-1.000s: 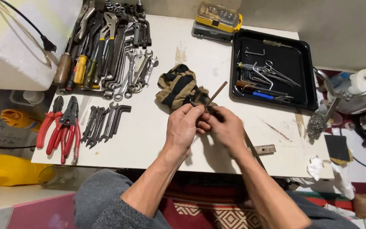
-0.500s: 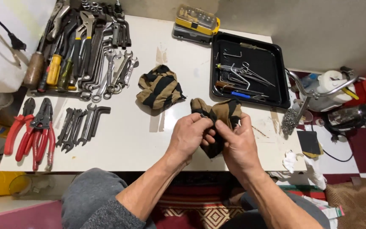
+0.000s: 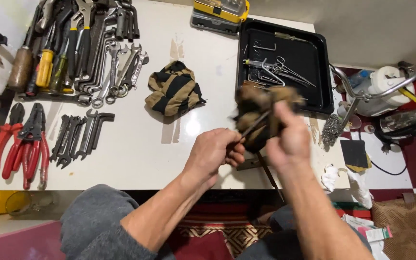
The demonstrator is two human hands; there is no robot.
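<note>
Wiping a thin metal rod with a striped rag, seen from the head camera.

The left hand (image 3: pixel 216 155) is closed around the near end of a slim metal rod (image 3: pixel 252 127), which slants up and away from that grip into a brown-and-black rag (image 3: pixel 262 107). The right hand (image 3: pixel 290 139), blurred, is clenched on the rag just beyond the left fist, above the white table (image 3: pixel 136 159). It looks like the cleaning step; the next stroke calls for a firm left hold while the rag slides along the rod. A second striped rag (image 3: pixel 174 89) lies left of the grip, a black tray (image 3: pixel 309 58) beyond it.

White table (image 3: pixel 203 144), tools (image 3: pixel 87 53), tray (image 3: pixel 314 53)
</note>
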